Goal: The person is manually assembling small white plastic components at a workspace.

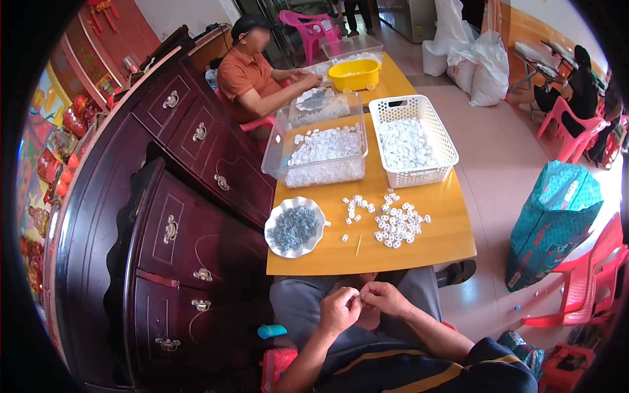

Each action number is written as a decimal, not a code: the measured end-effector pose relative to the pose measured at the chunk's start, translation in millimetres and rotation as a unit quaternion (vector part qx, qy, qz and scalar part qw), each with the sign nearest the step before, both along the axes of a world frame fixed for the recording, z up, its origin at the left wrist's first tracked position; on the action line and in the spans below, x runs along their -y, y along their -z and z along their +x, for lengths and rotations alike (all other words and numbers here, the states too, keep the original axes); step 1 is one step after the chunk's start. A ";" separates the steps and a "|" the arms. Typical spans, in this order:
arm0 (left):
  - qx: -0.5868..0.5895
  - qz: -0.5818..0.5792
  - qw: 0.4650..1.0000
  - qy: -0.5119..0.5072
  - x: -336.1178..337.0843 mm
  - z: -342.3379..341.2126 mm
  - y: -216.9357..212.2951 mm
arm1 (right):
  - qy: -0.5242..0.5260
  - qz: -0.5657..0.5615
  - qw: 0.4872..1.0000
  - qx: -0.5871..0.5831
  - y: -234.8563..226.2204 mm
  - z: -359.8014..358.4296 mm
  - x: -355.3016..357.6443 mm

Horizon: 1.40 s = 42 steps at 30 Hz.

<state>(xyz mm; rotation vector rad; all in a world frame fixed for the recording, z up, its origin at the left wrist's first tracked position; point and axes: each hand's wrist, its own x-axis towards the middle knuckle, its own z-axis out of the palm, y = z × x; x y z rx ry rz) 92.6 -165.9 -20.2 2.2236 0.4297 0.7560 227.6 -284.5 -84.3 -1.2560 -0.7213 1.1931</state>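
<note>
My left hand (340, 309) and my right hand (386, 299) meet above my lap, just off the near edge of the wooden table (308, 265). Both are closed, with thumbs and forefingers pinched together at one spot. Whatever is between the fingertips is too small to make out. On the table beyond lies a loose pile of small white two-holed plastic pieces (401, 224), with a smaller scatter (356, 206) to its left. A thin yellow stick (358, 245) lies nearer me. At the left, a white scalloped dish (296, 253) holds many small grey-blue translucent parts (293, 226).
Further back stand a clear plastic box (280, 141) and a white perforated basket (429, 177), both holding white pieces. A person in an orange shirt (242, 78) works by a yellow basin (357, 80). Dark cabinets (196, 216) line the left; a teal bag (555, 219) and red chair (593, 268) stand right.
</note>
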 end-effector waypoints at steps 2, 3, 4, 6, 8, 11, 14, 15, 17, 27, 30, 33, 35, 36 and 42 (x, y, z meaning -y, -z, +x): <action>0.000 0.019 1.000 0.005 2.3 -1.6 -3.3 | -0.010 0.006 0.999 -0.030 -6.1 -1.5 2.3; -0.002 0.015 1.000 0.004 4.9 -3.9 -4.1 | -0.019 0.012 0.998 -0.061 -8.1 -3.2 4.8; -0.010 0.025 1.000 0.005 5.2 -4.4 -5.2 | -0.019 0.009 0.998 -0.063 -6.5 -2.2 4.5; -0.018 0.020 1.000 0.011 5.9 -4.9 -5.9 | -0.041 0.007 0.995 -0.089 -3.0 -1.7 5.9; -0.024 -0.006 0.999 0.020 -1.4 -3.4 5.0 | -0.049 0.010 0.994 -0.094 0.4 3.4 2.3; -0.008 -0.072 0.997 0.008 -7.1 4.6 7.6 | -0.043 0.068 0.995 -0.050 -11.1 12.7 -5.2; -0.001 -0.134 0.991 -0.008 -10.1 9.9 10.5 | -0.006 0.053 0.995 -0.081 -23.8 11.8 -10.9; -0.022 -0.147 0.989 -0.013 -11.3 13.0 11.7 | -0.019 0.056 0.996 -0.064 -18.0 16.8 -10.1; -0.005 -0.167 0.986 -0.017 -9.0 14.9 18.0 | -0.002 0.031 0.998 -0.057 -23.1 16.4 -8.8; 0.020 -0.166 0.986 -0.014 2.9 11.0 18.6 | 0.083 0.045 0.991 -0.095 -26.2 -2.0 -1.7; 0.012 -0.154 0.988 -0.015 2.7 13.2 13.8 | 0.074 0.058 0.987 -0.128 -23.8 -0.6 -1.8; 0.006 -0.140 0.990 -0.017 1.2 17.0 8.0 | 0.067 0.056 0.983 -0.162 -25.7 2.7 -3.7; 0.003 -0.148 0.989 -0.016 -1.2 18.1 6.7 | 0.068 0.057 0.982 -0.168 -28.8 3.8 -4.3; -0.006 -0.125 0.992 -0.011 -2.7 16.8 7.3 | 0.067 0.056 0.981 -0.175 -30.0 3.4 -4.1; 0.028 -0.049 0.998 0.009 -5.2 17.8 12.2 | 0.065 0.068 0.980 -0.175 -28.7 4.2 -4.4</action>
